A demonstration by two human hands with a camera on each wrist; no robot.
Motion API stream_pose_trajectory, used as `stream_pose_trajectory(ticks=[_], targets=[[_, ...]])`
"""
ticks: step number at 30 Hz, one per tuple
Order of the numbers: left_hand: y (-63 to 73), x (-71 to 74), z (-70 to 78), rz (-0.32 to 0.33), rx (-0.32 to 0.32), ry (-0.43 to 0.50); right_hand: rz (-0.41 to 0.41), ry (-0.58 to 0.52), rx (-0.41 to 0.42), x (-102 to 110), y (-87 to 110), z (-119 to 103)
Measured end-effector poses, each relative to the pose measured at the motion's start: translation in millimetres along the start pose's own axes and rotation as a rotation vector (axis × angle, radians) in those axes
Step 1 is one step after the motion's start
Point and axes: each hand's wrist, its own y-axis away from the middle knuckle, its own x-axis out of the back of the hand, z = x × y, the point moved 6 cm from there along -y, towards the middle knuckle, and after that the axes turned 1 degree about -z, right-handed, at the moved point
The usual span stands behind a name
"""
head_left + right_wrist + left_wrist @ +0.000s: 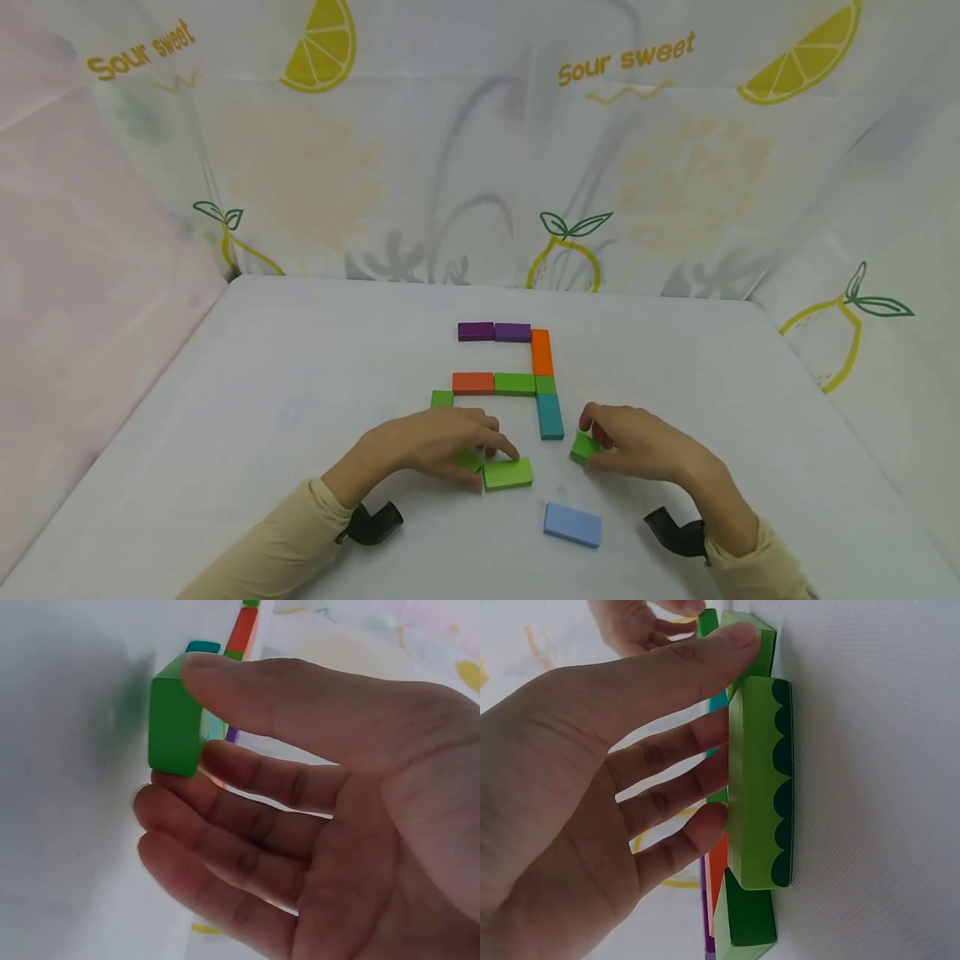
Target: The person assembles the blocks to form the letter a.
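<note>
My right hand [637, 442] pinches a small green block [584, 447] between thumb and fingertips, just right of the teal block [550, 417]. In the right wrist view, the thumb lies along the upper end of this block [175, 724], with the fingertips behind and below it. My left hand [442, 446] reaches over the lower left of the block figure, its index fingertip touching the far edge of a lime block [507, 474]. Its fingers are fairly straight. A green block with a scalloped dark edge [761, 784] lies beside these fingers, partly hidden by the hand in the head view.
Two purple blocks [494, 332], an orange block [542, 352], a red-orange block [473, 383] and several green ones [514, 384] form a line figure on the white table [315, 350]. A light blue block [572, 525] lies separately toward the front.
</note>
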Motion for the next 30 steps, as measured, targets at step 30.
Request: stream_pose_trajectory(ticks=[30], targets=[[-1.0, -1.6, -1.1, -0.022, 0.04, 0.035, 0.131, 0.102, 0.09, -19.0, -12.1, -29.0]])
